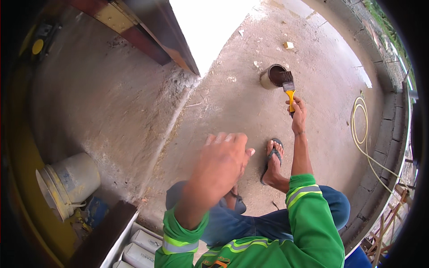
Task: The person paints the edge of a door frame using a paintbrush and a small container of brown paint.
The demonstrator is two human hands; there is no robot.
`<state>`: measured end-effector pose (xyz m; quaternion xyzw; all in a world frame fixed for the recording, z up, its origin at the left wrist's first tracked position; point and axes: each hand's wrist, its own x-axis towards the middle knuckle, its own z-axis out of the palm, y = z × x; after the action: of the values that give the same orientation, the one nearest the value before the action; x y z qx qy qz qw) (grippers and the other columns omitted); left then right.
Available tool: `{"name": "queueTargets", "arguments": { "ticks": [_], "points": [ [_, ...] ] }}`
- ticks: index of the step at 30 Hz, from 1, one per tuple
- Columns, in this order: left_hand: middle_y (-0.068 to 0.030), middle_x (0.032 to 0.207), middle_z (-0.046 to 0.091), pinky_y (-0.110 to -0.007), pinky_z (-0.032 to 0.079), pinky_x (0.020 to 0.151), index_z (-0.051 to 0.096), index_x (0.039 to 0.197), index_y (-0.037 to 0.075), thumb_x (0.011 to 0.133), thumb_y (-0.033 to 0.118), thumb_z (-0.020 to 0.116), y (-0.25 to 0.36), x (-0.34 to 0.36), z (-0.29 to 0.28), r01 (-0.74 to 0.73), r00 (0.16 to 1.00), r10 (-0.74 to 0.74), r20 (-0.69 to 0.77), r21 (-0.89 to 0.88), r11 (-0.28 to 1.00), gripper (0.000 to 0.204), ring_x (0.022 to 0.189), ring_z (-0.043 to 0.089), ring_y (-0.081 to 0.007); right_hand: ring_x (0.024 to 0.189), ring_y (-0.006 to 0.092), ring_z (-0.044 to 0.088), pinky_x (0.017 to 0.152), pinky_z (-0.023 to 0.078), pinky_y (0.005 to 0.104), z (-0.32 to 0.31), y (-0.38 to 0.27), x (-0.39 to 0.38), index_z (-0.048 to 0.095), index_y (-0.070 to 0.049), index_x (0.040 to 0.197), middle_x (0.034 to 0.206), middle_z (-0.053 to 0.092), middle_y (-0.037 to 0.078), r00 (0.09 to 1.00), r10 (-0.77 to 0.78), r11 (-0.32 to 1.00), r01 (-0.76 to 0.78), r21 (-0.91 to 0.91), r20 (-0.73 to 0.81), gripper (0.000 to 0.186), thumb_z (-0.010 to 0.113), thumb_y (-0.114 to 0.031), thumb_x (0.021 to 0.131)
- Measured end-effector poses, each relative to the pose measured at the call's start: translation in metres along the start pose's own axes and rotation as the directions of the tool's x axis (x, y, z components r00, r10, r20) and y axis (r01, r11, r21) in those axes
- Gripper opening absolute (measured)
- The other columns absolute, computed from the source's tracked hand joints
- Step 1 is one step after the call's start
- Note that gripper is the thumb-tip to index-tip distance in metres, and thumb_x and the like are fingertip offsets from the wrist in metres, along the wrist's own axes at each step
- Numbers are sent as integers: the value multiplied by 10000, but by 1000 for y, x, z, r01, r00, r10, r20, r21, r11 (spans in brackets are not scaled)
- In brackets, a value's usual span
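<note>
My right hand grips a paintbrush by its yellow handle. Dark brown paint coats the bristles, which are at the right rim of a round can. Brown paint shows inside the can, which stands on the concrete floor beyond my feet. My left hand, slightly blurred, is raised over my left knee with its back toward me. Its fingers are loosely bent and the thumb stands apart; I see nothing held in it. A sandaled foot is between my arms.
A dark red-brown door with a brass hinge adjoins a white wall at upper left. A dirty bucket lies tipped at left. White cylindrical containers sit lower left. A pale hose coils beside the low block wall.
</note>
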<state>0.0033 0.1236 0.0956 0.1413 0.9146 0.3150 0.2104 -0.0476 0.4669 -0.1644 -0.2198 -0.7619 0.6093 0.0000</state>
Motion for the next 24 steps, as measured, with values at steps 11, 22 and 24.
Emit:
{"name": "queueTargets", "arguments": {
  "ticks": [11,22,24],
  "points": [
    [-186,930,656,-504,473,839,596,1033,53,947,280,614,10,-18,-4,-71,995,72,-67,13,997,244,933,613,-393,648,49,485,544,373,215,176,-48,-117,566,-30,1170,832,557,-18,925,44,831,-244,500,378,281,684,-79,918],
    [-171,929,656,-478,479,849,612,1038,63,920,255,649,8,-46,-11,-13,996,13,-85,-2,1000,229,915,613,-374,560,38,439,496,354,210,299,-23,-88,610,-22,1157,789,580,-24,942,33,931,-151,333,333,253,631,-183,963],
    [-169,936,657,-481,480,852,614,1049,63,919,260,651,7,-53,-13,-2,995,2,-97,1,1000,240,929,611,-375,555,37,421,499,355,215,292,-22,-86,622,-8,1182,797,585,-24,959,30,973,-92,213,281,296,623,-211,966]
  ]
}}
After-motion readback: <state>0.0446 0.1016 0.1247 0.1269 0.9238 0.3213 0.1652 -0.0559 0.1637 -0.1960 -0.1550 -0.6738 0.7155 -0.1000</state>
